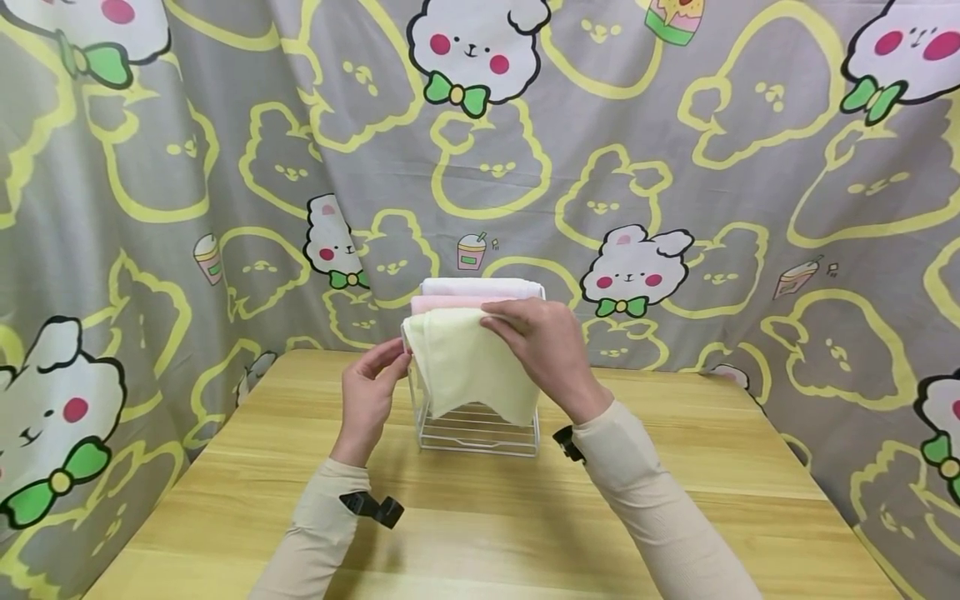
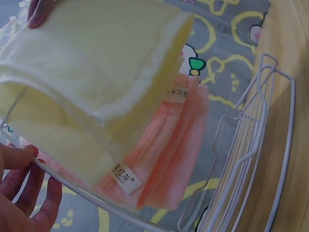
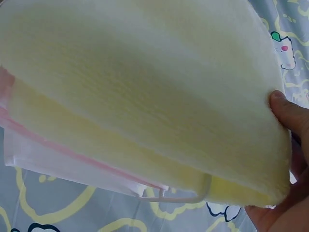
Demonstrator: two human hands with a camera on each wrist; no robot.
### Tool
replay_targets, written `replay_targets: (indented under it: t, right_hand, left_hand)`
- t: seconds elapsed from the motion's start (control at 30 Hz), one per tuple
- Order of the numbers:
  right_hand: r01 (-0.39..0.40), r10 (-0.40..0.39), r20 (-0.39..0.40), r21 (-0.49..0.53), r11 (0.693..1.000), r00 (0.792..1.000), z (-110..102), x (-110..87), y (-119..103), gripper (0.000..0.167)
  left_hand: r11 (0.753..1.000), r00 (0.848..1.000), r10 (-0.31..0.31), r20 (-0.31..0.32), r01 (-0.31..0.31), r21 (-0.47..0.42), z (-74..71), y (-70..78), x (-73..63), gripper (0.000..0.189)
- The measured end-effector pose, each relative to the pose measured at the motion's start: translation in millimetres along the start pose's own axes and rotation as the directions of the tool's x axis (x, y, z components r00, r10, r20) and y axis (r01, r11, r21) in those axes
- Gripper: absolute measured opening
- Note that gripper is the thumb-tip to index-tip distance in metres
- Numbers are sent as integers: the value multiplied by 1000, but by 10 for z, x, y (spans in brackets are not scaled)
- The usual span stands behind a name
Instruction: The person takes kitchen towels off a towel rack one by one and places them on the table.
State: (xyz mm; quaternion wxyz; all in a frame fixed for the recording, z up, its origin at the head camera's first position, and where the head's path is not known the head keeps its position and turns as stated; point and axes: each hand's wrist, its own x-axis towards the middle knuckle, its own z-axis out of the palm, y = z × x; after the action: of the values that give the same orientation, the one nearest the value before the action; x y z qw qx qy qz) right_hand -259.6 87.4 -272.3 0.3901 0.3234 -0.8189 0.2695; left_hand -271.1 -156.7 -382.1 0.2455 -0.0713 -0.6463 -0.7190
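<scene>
A pale yellow towel (image 1: pixel 472 362) hangs folded over the front bar of a white wire rack (image 1: pixel 478 450). My right hand (image 1: pixel 546 346) pinches its upper right edge; the right wrist view shows the thumb (image 3: pixel 285 108) on the fluffy cloth. On the rack's left side, my left hand (image 1: pixel 369 396) grips the upright wire near its top, fingers curled round it. Behind the yellow one hang a pink towel (image 1: pixel 431 305) and a white towel (image 1: pixel 480 288). In the left wrist view the pink towel (image 2: pixel 169 145) shows printed labels on its edge.
The rack stands on a light wooden table (image 1: pixel 247 483). A grey curtain (image 1: pixel 517 208) with cartoon rabbit prints closes off the back and both sides. Each wrist carries a small black camera, such as the left one (image 1: pixel 372 507).
</scene>
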Motion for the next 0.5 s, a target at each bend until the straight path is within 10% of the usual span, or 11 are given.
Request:
replay_targets:
  t: [0.5]
  right_hand:
    - [41, -37, -66, 64, 997, 997, -148, -61, -49, 20]
  left_hand:
    - [1000, 1000, -1, -7, 1, 6, 4, -22, 6, 25]
